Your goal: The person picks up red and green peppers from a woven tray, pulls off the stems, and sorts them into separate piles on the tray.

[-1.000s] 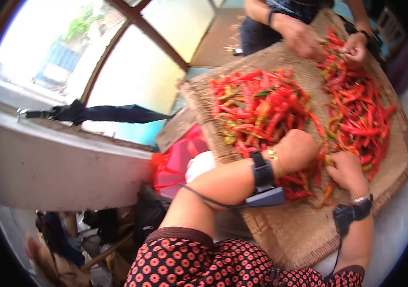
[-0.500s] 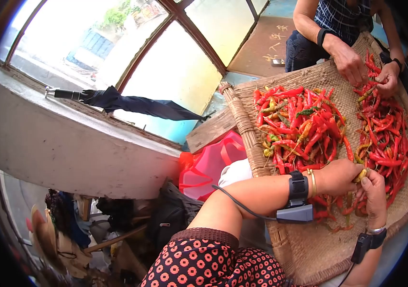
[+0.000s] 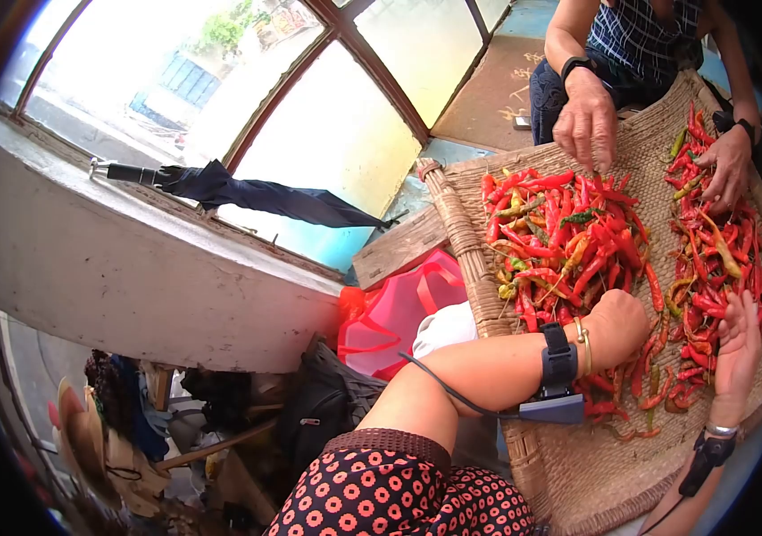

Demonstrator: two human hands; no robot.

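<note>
My left hand [image 3: 617, 329] is curled closed at the near edge of the left heap of red chili peppers [image 3: 577, 232]; its fingertips are hidden, and I cannot make out what is in them. My right hand [image 3: 738, 347] is open, fingers stretched out, beside the right heap of chili peppers [image 3: 711, 286]. A yellow-orange chili pepper [image 3: 724, 248] lies on top of that heap, just beyond my right fingertips. Both heaps rest on a woven tray [image 3: 568, 469] with a thick bound rim. Some green and yellow peppers are mixed among the red.
Across the tray, a co-worker's one hand [image 3: 587, 125] hangs over the left heap and the other hand [image 3: 727, 170] touches the right one. A folded umbrella [image 3: 265, 198] lies along the window ledge. Beside the tray sit a pink bag [image 3: 399, 308] and a black bag [image 3: 318, 397].
My hands have parted from around a yellowish pepper; the left moved slightly left, the right swung right and opened. The co-worker's hands have separated, one shifting to the left heap.
</note>
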